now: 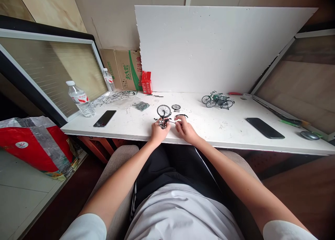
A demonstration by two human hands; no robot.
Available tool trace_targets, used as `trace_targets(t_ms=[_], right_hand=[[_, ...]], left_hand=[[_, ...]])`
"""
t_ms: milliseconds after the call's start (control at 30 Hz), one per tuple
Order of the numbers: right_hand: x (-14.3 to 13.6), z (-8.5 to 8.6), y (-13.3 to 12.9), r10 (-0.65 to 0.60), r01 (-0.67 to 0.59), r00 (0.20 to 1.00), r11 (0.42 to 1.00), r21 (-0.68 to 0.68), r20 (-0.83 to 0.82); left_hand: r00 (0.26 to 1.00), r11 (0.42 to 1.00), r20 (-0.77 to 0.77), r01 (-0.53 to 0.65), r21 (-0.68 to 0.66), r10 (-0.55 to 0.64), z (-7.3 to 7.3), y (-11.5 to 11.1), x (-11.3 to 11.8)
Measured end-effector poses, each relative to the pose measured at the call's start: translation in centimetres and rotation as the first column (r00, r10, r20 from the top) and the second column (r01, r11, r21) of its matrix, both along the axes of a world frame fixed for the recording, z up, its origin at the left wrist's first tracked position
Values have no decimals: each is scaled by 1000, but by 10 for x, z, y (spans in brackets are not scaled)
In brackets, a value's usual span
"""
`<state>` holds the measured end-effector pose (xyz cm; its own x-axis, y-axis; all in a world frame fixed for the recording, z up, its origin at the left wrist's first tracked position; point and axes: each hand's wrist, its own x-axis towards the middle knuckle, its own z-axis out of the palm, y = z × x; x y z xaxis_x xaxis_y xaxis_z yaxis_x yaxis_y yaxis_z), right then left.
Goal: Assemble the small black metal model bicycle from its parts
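My left hand [159, 131] is closed around a partly built model bicycle [164, 123] near the front edge of the table. Its spoked wheel [163, 111] points away from me. Just to the right, my right hand [185, 129] has its fingers pinched together, with a thin dark rod-like piece [172, 122] reaching from the fingertips toward the bicycle. A loose small wheel [176, 107] lies beyond the hands with a small dark part beside it. Behind my right fingers rests a curved black piece [183, 115], partly covered.
Finished model bicycles [217, 100] stand at the back right. Phones lie left [105, 118] and right [265, 128]. At the left are water bottles [81, 99], plastic part frames [112, 97] and a small bag [142, 106]. A white board [222, 48] rises behind.
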<state>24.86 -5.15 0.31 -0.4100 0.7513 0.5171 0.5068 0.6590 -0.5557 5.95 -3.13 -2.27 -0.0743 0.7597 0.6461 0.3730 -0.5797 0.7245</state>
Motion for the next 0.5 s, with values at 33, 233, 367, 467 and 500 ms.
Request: trace_targets(t_ms=[33, 233, 367, 467, 500], right_hand=[[0, 1, -1, -11, 11, 1000, 999, -33, -4], [-1, -2, 3, -77, 76, 997, 996, -55, -13], [-1, -7, 9, -80, 80, 997, 997, 3, 9], [-1, -8, 11, -55, 55, 998, 998, 39, 13], [-1, -9, 11, -48, 48, 999, 998, 45, 7]], left_hand=[[1000, 1000, -9, 2, 12, -2, 0, 0, 0], [1000, 1000, -26, 5, 15, -5, 2, -3, -1], [1000, 1000, -18, -6, 18, 7, 3, -3, 0], [1000, 1000, -17, -18, 25, 19, 2, -1, 0], [1000, 999, -18, -21, 25, 22, 1, -1, -1]])
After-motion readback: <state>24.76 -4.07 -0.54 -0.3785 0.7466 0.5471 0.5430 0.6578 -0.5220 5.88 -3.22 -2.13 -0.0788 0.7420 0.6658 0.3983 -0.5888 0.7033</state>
